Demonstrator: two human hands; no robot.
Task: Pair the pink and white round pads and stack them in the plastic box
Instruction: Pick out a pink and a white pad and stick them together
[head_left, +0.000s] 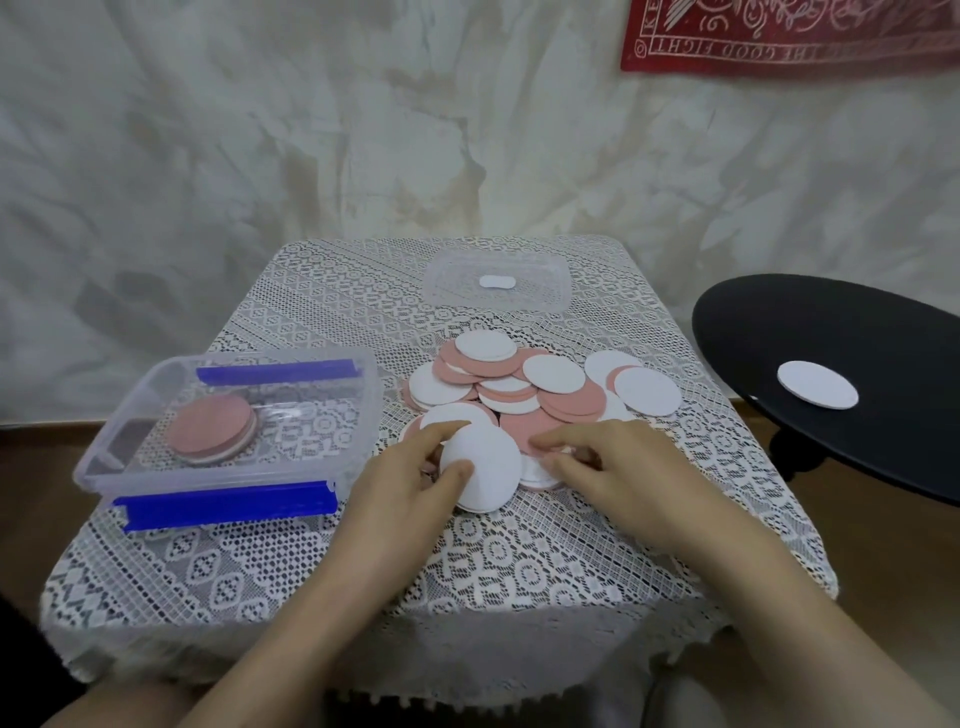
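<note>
A heap of pink and white round pads (535, 387) lies in the middle of the lace-covered table. My left hand (415, 483) pinches a white pad (485, 470) at the heap's near edge, thumb on its front and fingers behind. My right hand (613, 467) reaches into the heap, fingertips touching a pink pad (524, 426) beside it. The clear plastic box (156, 462) with blue clips stands at the left. It holds a short stack of pads (213, 434) with a pink one on top.
The box's clear lid (545, 306) lies at the back of the table. A black round stool (883, 332) stands to the right with one white pad (816, 384) on it. The table's lace cloth (363, 561) hangs over the near edge.
</note>
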